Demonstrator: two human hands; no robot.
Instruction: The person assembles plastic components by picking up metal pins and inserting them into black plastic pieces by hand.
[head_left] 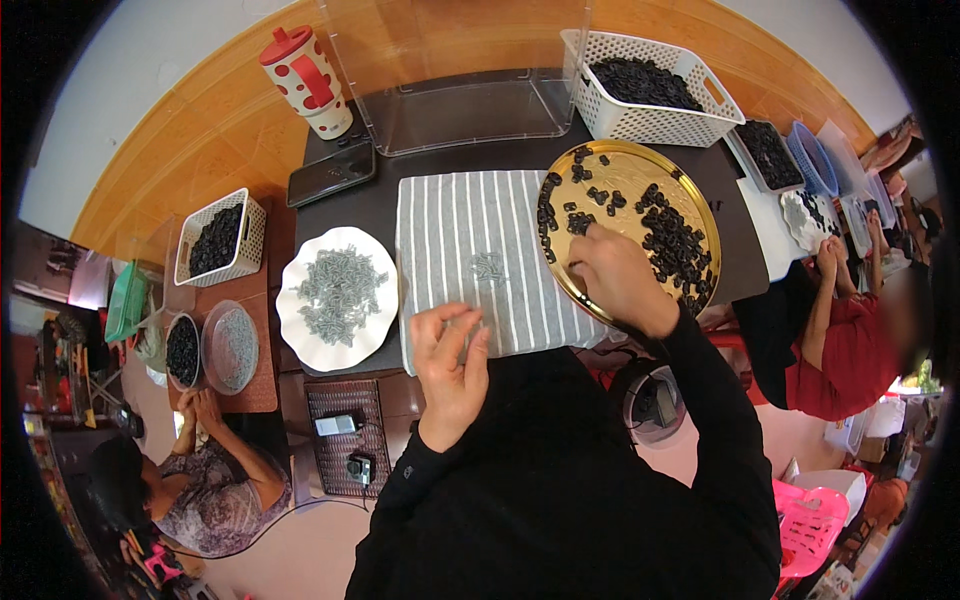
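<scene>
My left hand hovers over the near edge of a grey-and-white striped cloth. Its fingers curl toward the thumb; whatever they pinch is too small to name. A little pile of clear grey rod-like pieces lies on the cloth ahead of it. To the left, a white scalloped plate bears a heap of the same pieces. My right hand reaches over the left part of a round gold tray, fingers drawn together beside small black pieces. Its fingertips are partly hidden, so its hold cannot be made out. More black parts spread across the tray.
Behind the cloth stand a clear plastic box, a dark phone and a red-lidded tumbler. A white basket of black parts sits at the back right. People work at left and right.
</scene>
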